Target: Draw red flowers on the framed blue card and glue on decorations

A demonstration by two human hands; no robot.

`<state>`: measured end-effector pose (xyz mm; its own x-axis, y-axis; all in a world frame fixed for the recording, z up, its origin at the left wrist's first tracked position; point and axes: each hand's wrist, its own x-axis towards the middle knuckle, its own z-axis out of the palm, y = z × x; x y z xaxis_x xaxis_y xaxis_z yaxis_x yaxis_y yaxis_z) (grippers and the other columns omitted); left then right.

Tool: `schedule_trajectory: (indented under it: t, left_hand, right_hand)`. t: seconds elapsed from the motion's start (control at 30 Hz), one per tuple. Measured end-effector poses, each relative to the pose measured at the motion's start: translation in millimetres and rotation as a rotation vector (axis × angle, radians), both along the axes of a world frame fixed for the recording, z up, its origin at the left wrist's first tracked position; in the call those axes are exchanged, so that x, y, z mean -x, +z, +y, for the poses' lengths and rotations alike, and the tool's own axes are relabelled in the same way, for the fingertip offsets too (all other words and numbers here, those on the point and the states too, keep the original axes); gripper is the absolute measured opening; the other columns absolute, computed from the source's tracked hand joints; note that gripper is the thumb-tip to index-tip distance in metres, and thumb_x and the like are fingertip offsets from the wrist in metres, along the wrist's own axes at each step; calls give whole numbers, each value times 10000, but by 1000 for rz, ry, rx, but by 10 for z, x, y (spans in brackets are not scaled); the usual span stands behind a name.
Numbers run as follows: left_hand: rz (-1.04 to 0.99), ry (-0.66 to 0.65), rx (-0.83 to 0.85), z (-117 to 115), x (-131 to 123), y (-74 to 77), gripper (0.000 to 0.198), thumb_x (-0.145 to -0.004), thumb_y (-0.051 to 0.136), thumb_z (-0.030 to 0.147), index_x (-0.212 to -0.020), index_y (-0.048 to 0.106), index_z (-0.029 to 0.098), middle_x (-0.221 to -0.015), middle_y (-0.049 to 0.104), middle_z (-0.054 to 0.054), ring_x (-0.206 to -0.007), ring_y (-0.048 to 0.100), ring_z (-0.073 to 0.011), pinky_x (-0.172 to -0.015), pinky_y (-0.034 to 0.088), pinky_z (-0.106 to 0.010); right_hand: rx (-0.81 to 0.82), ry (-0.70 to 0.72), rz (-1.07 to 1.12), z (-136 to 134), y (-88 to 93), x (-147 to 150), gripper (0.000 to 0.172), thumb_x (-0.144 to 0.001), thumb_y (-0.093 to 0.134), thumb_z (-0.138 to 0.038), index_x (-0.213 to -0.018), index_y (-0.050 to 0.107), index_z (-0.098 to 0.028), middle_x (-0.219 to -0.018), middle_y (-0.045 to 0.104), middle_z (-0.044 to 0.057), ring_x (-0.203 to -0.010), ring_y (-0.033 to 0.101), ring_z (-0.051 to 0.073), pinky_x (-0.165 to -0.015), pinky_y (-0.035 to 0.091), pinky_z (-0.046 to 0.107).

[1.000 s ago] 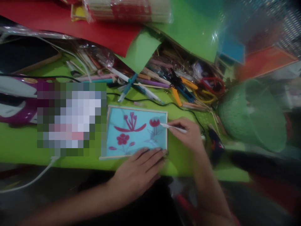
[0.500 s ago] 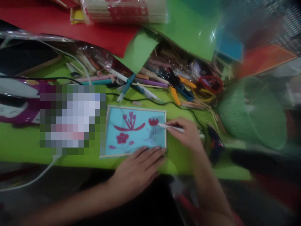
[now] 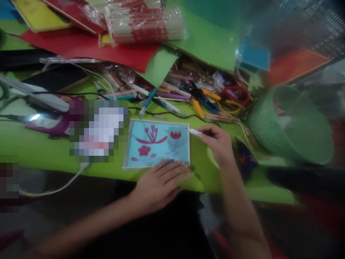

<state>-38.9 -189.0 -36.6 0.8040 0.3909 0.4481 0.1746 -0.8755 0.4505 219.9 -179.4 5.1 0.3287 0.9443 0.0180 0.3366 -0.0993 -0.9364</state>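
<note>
A small light-blue picture (image 3: 159,144) with red flowers and a thin wooden frame lies on the green table (image 3: 40,151). My left hand (image 3: 159,183) rests flat on its lower right corner, fingers stretched out. My right hand (image 3: 219,144) pinches a thin white pen-like tool (image 3: 196,132), whose tip sits at the picture's top right corner.
Behind the picture lie several pens, sticks, scissors (image 3: 239,95) and orange-handled pliers (image 3: 202,99). A black cable (image 3: 161,114) runs past the frame. Red and green paper sheets (image 3: 210,39) and a wrapped stick bundle (image 3: 145,21) fill the back. A green basket (image 3: 291,126) stands right, a purple iron (image 3: 45,118) left.
My right hand has lifted the tool's tip from the small red flower up to the frame's top right corner. The view shifted, showing more of the table's back. My left hand stays put.
</note>
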Motion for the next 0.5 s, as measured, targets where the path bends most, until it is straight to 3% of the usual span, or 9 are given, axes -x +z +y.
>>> schedule_trajectory:
  t: [0.23, 0.5]
  left_hand:
    - [-145, 37, 32, -16, 158, 78, 324, -967, 635, 142, -1285, 675, 187, -1301, 769, -58, -1351, 639, -196, -1254, 398, -427]
    - [-78, 285, 9, 2, 607, 53, 404, -935, 640, 85, -1292, 699, 267, -1300, 772, -24, -1280, 690, -203, -1266, 385, -497]
  right_hand:
    - [-45, -8, 25, 0, 25, -3, 165, -786, 784, -341, -899, 791, -220, -832, 764, 11, -737, 652, 169, -694, 512, 306]
    - [-66, -22, 4, -24, 92, 25, 160, -765, 787, -329, -879, 783, -217, -755, 726, -6, -638, 587, 145, -601, 469, 285]
